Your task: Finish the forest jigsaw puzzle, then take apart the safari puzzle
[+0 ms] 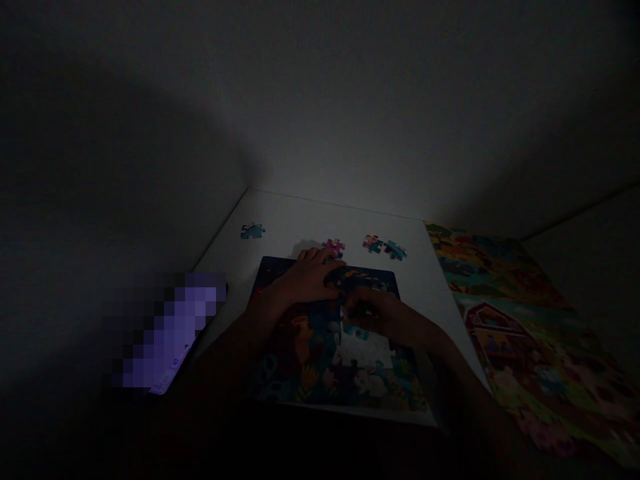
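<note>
A dark, colourful jigsaw puzzle (310, 353) with animal pictures lies in front of me, and a pale gap (370, 347) shows in its right half. My left hand (315, 277) rests on the puzzle's upper part, its fingers stretched out toward the far edge. Over the upper right of the puzzle, just above the gap, is my right hand (375, 307). Its fingers are curled together in a pinch, and dim light hides what is between them. Close past my left fingertips lies a purple puzzle piece (334, 247).
More loose pieces lie beyond the puzzle: a blue one (253, 231) at left, a red-and-teal one (373, 244) and a teal one (395, 250) at right. A lit, blurred screen (185, 333) is at left. Farm-scene picture sheets (530, 360) lie at right. The room is dim.
</note>
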The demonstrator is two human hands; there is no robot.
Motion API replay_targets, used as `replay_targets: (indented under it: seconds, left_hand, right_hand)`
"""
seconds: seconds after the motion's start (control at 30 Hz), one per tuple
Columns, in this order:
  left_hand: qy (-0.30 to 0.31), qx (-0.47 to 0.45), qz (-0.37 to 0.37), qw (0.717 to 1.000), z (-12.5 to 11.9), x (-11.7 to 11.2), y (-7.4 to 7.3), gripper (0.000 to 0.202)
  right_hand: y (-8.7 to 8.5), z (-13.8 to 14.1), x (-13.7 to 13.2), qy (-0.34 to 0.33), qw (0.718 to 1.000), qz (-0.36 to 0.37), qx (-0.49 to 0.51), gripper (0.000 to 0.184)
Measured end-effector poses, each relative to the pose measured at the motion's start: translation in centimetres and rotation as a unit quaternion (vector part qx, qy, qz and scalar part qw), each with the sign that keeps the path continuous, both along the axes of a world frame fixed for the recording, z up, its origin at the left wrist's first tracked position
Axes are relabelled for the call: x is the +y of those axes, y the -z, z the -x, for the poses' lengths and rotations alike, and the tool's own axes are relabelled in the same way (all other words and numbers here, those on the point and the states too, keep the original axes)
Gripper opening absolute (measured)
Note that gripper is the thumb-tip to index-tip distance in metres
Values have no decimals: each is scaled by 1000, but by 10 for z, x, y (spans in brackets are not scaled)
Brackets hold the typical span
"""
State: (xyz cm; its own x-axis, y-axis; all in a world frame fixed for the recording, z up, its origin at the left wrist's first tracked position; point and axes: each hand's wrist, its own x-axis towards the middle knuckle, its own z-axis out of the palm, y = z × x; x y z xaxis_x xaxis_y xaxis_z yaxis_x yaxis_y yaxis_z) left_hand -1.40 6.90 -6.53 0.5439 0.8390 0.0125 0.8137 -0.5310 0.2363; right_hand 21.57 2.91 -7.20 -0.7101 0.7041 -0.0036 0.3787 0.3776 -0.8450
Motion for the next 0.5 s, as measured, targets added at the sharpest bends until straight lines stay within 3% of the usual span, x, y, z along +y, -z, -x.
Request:
replay_targets:
  seconds: [0.5]
  left_hand:
    - [13,-1,-17,1000,2,3,6,61]
  right_hand:
    - [4,14,-3,16,996,-84,13,14]
